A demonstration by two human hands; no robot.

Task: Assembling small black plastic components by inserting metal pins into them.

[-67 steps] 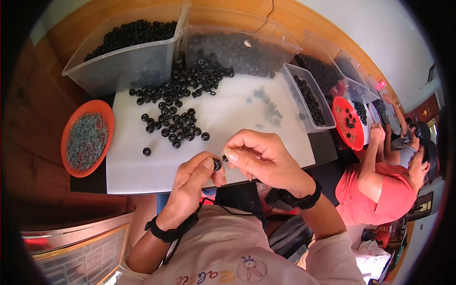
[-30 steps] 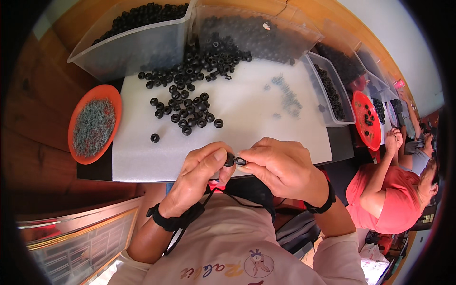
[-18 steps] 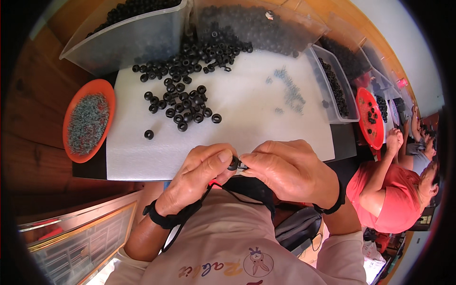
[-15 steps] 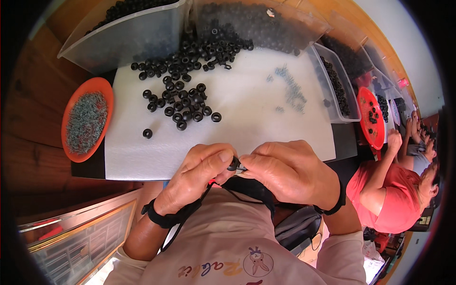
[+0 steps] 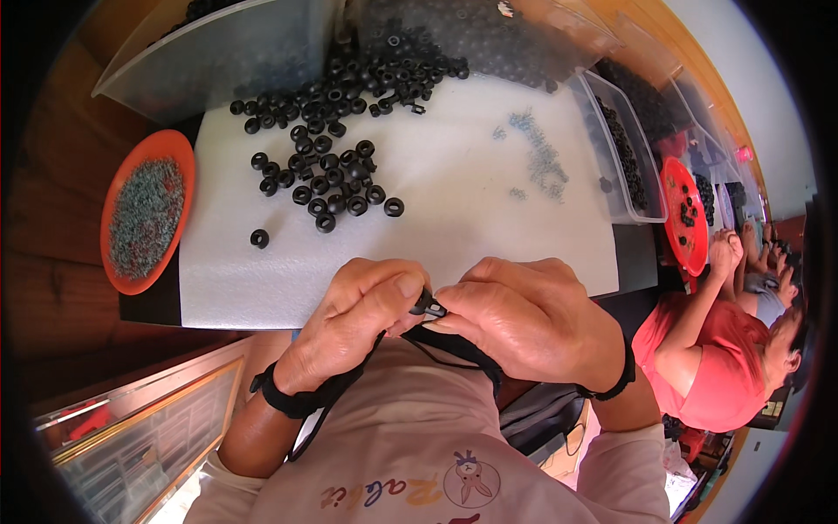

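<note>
Close to my body, just off the front edge of the white foam sheet [image 5: 262,297], both hands meet. Thumb and fingers of my left hand [image 5: 353,319] pinch a round black cord lock body [image 5: 421,302]. Against it, my right hand [image 5: 532,319] pinches a smaller black slotted piece [image 5: 435,309], probably the lock's plunger; its far end is covered by the fingertips. Whether a spring sits between the two parts cannot be made out. More round black cord lock bodies [image 5: 327,182] lie loose on the sheet beyond my hands.
An orange plate [image 5: 111,253] of tiny metal springs stands at left; more springs [image 5: 543,155] lie on the sheet. Clear plastic bins [image 5: 218,74] of black parts line the back. A smaller bin [image 5: 648,214] and red plate [image 5: 698,259] stand right, near a co-worker in red [image 5: 690,367].
The black plunger piece shows more plainly between my fingertips, against the round body. My hands stay pinched together. The view has shifted slightly, and the co-worker's hands have moved together.
</note>
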